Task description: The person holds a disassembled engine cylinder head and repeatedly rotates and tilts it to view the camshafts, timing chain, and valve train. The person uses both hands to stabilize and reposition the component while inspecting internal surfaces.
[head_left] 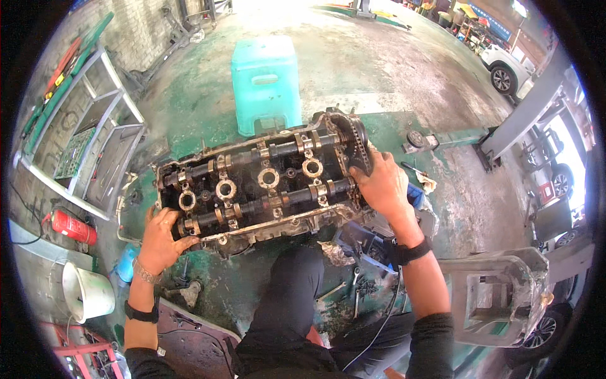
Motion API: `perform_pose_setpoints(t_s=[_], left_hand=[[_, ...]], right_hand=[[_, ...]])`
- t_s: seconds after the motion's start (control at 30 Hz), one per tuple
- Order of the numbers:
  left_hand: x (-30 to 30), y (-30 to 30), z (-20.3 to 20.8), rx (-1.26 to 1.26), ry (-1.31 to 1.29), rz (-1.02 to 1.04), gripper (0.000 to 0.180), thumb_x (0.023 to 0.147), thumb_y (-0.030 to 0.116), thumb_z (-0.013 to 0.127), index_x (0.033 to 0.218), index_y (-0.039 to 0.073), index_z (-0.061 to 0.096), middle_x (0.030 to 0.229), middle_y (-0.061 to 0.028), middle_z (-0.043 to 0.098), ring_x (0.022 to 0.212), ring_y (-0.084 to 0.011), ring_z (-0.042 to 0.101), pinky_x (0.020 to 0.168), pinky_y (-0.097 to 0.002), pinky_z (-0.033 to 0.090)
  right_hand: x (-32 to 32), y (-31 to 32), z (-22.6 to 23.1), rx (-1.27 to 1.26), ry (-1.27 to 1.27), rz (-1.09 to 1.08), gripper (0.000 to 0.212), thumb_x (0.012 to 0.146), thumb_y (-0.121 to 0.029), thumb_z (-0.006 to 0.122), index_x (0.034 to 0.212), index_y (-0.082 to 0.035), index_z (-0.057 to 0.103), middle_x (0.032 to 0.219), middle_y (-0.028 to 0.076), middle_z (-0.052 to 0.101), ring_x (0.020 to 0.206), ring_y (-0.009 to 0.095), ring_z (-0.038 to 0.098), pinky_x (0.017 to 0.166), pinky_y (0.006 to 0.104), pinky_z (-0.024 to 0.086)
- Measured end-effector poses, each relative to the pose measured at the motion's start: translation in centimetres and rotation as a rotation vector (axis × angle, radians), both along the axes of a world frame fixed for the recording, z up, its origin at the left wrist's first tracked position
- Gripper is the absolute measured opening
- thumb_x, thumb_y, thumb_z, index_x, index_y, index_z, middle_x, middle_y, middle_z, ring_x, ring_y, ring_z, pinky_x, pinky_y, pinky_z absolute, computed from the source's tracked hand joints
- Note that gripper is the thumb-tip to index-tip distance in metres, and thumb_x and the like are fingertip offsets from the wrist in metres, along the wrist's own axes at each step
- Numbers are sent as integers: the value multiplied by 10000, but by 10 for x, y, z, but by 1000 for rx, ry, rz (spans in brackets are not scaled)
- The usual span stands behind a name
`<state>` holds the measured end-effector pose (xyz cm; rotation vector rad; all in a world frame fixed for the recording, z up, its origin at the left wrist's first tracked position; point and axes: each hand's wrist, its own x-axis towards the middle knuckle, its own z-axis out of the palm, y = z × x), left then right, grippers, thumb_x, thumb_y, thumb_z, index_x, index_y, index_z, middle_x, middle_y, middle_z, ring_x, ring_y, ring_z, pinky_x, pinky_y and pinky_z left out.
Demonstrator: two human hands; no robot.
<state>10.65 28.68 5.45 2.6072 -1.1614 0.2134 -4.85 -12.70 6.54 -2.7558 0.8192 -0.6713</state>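
One engine cylinder head (pixel 262 186) is being held above the green-painted workshop floor (pixel 391 82), just in front of the person's dark-trousered knee (pixel 290 284). Its left end is being gripped by the left hand (pixel 159 243), the fingers curled over the near edge, while its right end is being grasped by the right hand (pixel 382 184), the fingers wrapped around the casting beside the timing chain (pixel 358 142). Two camshafts are being carried in the head, one along the far side (pixel 252 158) and one along the near side (pixel 265 205), and four round spark plug wells (pixel 226 189) are being shown between them (all four in one row). One turquoise plastic stool (pixel 265 82) is standing just beyond the head. One red fire extinguisher (pixel 71 227) is lying on the floor at the left, near one white bucket (pixel 88 292). One grey metal housing (pixel 499 297) is resting at the right, well apart from the head.
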Motion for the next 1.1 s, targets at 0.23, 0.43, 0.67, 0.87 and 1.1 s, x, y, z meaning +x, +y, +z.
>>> perform_pose_setpoints(t_s=[0.23,0.43,0.67,0.87,1.1], left_hand=[[7,1,-7,-77,3,-12,476,684,372,819,933,0,656,867,-142,621,879,-357,602,1085,-531,313],[8,-2,-17,-190,-91,-23,385,660,279,802,861,-3,636,821,-143,610,815,-352,599,1072,-523,337],[-1,-5,9,-179,-104,-38,346,628,213,799,820,-7,613,816,-151,603,799,-353,586,965,-481,397],[-5,-5,16,-134,-120,17,341,611,191,791,815,5,592,821,-153,599,828,-369,557,877,-457,417],[1,-4,0,-138,-113,9,354,615,182,797,853,-2,610,868,-157,608,854,-383,541,856,-457,420]], right_hand=[[-1,1,-3,-27,92,17,311,875,-272,662,1055,-20,628,1016,226,632,902,432,629,784,499,499],[0,-3,0,-48,69,71,283,871,-272,662,968,-6,647,929,216,644,861,424,634,762,496,498],[-1,-5,4,-74,76,94,278,871,-292,651,911,-17,643,886,222,657,822,417,650,736,501,513],[0,-6,4,-49,80,60,303,866,-310,673,898,-9,656,879,213,660,828,419,643,736,489,505],[-1,-4,1,-125,51,74,314,890,-336,643,930,-27,677,949,187,667,885,392,636,775,479,498]])
